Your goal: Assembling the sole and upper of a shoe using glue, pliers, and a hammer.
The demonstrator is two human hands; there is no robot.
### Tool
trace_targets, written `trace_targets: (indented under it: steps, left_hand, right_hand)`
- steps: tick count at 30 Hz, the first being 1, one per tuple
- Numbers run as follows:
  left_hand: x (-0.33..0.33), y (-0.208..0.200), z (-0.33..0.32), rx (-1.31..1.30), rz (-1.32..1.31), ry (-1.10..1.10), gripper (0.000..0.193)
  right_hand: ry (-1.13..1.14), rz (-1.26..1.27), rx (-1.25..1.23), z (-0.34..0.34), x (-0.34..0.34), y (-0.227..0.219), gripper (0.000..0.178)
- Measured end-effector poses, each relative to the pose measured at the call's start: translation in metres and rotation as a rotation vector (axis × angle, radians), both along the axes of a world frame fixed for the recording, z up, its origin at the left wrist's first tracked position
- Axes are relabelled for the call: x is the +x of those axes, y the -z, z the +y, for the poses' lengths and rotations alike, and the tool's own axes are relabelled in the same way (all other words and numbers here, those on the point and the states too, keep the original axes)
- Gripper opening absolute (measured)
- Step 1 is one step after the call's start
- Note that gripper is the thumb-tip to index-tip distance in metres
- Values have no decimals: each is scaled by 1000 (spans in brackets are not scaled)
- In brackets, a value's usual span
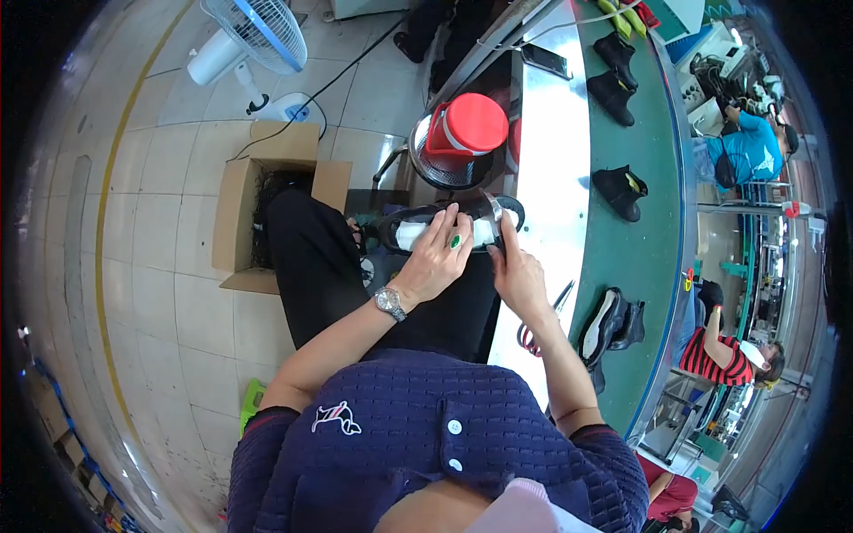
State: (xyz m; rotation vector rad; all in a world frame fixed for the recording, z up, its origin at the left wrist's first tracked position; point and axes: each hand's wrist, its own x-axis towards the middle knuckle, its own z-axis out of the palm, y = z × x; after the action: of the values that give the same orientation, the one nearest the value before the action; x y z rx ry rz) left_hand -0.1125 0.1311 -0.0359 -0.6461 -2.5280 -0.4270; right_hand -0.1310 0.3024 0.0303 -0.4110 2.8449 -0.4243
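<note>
Above my lap lies a black shoe (pixel 388 229), long side across, with a white strip showing along its middle. My left hand (pixel 437 258) rests over it, fingers laid close together on the white part; a watch and a green-stoned ring are on this arm and hand. At the shoe's right end my right hand (pixel 520 277) grips its edge, index finger stretched along it and thumb against the near side. A shiny greyish piece (pixel 494 206) stands up by the right index finger; what it is cannot be made out.
Scissors (pixel 530 336) with red handles lie on the metal table edge (pixel 551 178). Several black shoes (pixel 604 324) stand on the green conveyor belt (pixel 635 258). A red lidded jug (pixel 477 123) sits on a round stool beyond my knees. At left are an open carton (pixel 235 213) and a fan (pixel 258 35).
</note>
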Motion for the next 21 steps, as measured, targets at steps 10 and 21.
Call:
trace_targets:
  steps: [10, 21]
  left_hand:
    - [-11, -19, -6, 358, -232, -30, 41]
    - [-31, -33, -51, 646, -785, 71, 61]
  right_hand:
    - [6, -115, -27, -4, 0, -13, 64]
    - [208, -919, -618, -1, -3, -31, 61]
